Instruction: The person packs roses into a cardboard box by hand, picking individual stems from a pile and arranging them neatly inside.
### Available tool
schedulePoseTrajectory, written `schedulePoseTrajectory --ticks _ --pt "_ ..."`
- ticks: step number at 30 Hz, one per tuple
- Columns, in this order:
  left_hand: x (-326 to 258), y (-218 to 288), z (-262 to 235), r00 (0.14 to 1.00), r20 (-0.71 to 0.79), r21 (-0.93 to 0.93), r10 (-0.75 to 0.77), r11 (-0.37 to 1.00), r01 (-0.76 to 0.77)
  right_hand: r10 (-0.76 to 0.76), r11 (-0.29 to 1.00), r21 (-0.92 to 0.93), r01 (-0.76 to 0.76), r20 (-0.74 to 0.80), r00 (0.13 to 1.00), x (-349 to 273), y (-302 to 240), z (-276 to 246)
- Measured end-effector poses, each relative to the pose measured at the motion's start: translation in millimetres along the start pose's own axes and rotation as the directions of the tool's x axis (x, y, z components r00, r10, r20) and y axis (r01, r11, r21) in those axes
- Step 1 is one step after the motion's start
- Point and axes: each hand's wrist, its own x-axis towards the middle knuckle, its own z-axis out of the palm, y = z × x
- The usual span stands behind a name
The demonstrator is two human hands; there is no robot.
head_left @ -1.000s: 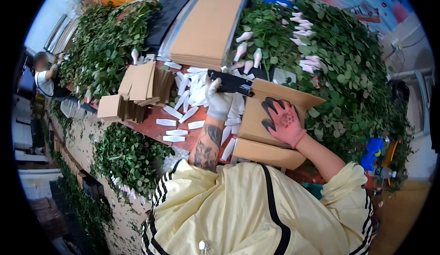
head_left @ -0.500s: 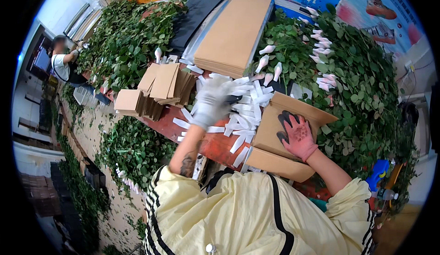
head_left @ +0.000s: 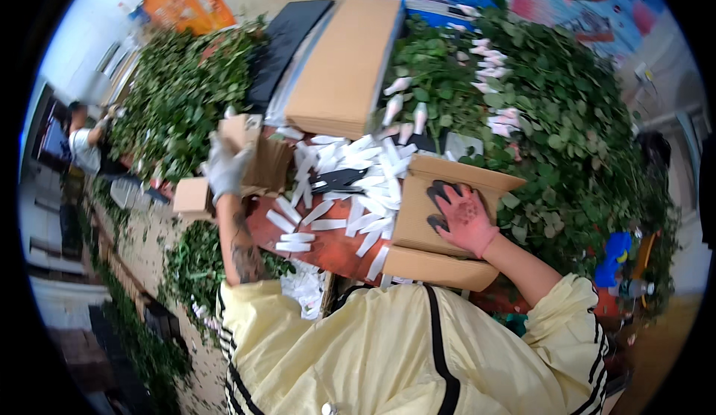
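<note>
My left hand (head_left: 226, 167), in a white glove, reaches the stack of small cardboard pieces (head_left: 267, 165) at the left, fingers apart at a top piece. Whether it grips that piece is hard to see. My right hand (head_left: 466, 221) wears a pink glove with dark fingertips. It lies flat, fingers spread, on a folded cardboard sheet (head_left: 418, 214) with its flaps raised. Many white strips (head_left: 358, 225) are scattered over the red tabletop (head_left: 335, 249) between my hands. A black tool (head_left: 339, 181), its kind unclear, rests among the strips.
A pile of large cardboard sheets (head_left: 339, 64) and a black panel (head_left: 287, 49) lie at the back. Leafy stems with white-wrapped flower heads (head_left: 492, 68) heap on the right, and more foliage (head_left: 183, 102) on the left. Another person (head_left: 86, 143) stands at far left.
My left hand has moved left from above the white strips to the small cardboard stack, uncovering the black tool. My right hand stays spread on the cardboard. The whole view has shifted slightly.
</note>
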Motion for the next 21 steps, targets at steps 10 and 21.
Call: schedulePoseTrajectory --ticks 10,21 --pt "-223 150 -15 0.533 0.466 -0.8 0.706 0.08 0.594 0.265 0.045 0.998 0.043 -0.054 0.963 -30 -20 -80" --pt "-226 159 -8 0.436 0.116 -0.658 0.892 0.398 -0.639 0.092 -0.4 0.756 -0.519 0.596 0.798 -1 35 8"
